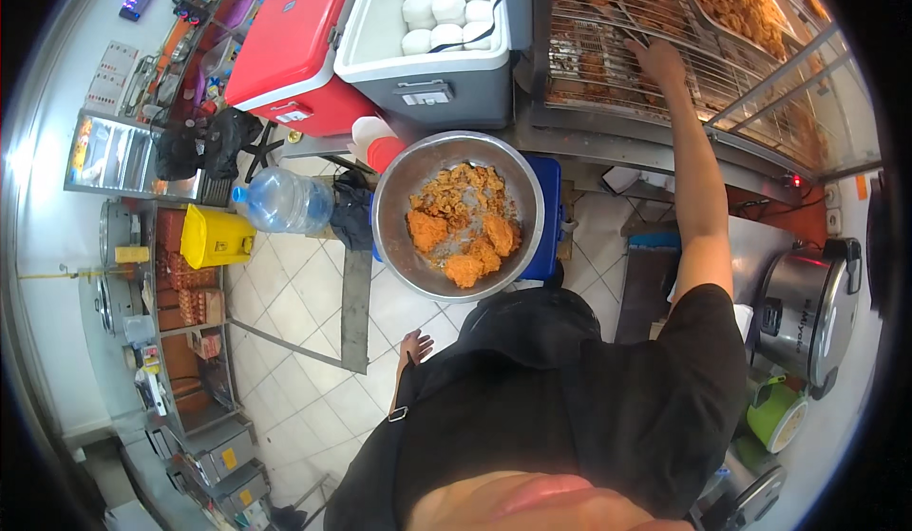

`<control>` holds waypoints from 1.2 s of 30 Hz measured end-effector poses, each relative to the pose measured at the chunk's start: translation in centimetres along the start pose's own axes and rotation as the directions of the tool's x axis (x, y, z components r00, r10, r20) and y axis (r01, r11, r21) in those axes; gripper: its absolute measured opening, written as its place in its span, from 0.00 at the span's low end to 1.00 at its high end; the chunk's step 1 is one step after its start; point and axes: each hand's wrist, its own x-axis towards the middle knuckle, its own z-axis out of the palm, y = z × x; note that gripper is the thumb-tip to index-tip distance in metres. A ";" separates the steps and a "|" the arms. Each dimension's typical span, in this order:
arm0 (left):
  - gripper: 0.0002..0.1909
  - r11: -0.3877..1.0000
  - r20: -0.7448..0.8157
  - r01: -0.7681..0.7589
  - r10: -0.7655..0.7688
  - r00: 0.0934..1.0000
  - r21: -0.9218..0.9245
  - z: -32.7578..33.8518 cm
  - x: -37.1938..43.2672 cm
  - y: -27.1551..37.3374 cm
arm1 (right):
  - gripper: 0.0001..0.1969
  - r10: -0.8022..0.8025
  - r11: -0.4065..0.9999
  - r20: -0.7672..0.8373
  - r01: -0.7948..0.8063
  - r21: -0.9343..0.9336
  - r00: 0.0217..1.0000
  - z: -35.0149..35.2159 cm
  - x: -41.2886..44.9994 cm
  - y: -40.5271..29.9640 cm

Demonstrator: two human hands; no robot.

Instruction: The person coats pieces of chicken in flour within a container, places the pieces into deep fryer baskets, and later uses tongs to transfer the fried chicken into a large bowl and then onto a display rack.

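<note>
My right hand [661, 61] reaches into a lit display warmer at the upper right and grips the handles of metal tongs [627, 21] above its wire rack [605, 68]. Fried pieces lie on the rack, and a tray of fried chicken [737, 7] stands farther right. Low at my side hangs my left hand [416, 346], fingers apart, holding nothing. Before me is a large steel bowl [385, 210] with several pieces of fried chicken [463, 270] and smaller crispy bits [463, 182].
A grey cooler [456, 103] with white wrapped bundles stands open beyond the bowl, beside a red cooler [278, 39]. Left of the bowl are a large water bottle [291, 201] and a yellow bin [214, 235]. A steel cooker [805, 310] is at the right.
</note>
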 end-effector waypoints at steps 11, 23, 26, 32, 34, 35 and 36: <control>0.22 0.988 -0.002 0.118 -0.119 0.993 -0.096 -1.5 2.8 -7.0 | 0.36 -0.168 0.985 -0.030 0.167 -0.047 0.985 -4.3 -11.6 2.9; 0.19 0.992 0.067 -0.048 0.040 0.997 0.115 0.0 1.9 2.5 | 0.28 -0.443 0.834 0.624 0.551 0.025 0.644 -8.6 -25.7 -6.9; 0.19 0.989 0.102 -0.107 0.097 0.990 0.104 0.7 2.8 4.2 | 0.28 -0.344 0.855 0.767 0.518 0.018 0.542 -5.8 -26.3 -10.9; 0.22 0.990 0.103 -0.064 0.052 0.993 0.122 2.2 2.2 4.7 | 0.25 -0.317 0.713 0.771 0.675 -0.190 0.553 -0.1 -27.7 -12.7; 0.21 0.993 0.120 -0.050 0.037 0.992 0.106 1.6 2.3 2.8 | 0.26 -0.250 0.747 0.823 0.642 -0.170 0.509 1.1 -27.6 -12.2; 0.20 0.995 0.132 -0.031 0.019 0.991 0.090 1.4 2.3 1.9 | 0.26 -0.246 0.748 0.821 0.639 -0.177 0.516 1.7 -27.4 -10.9; 0.20 0.995 0.140 -0.033 0.020 0.990 0.092 1.2 2.8 0.7 | 0.26 -0.371 0.758 0.760 0.646 -0.084 0.534 2.1 -27.0 -9.0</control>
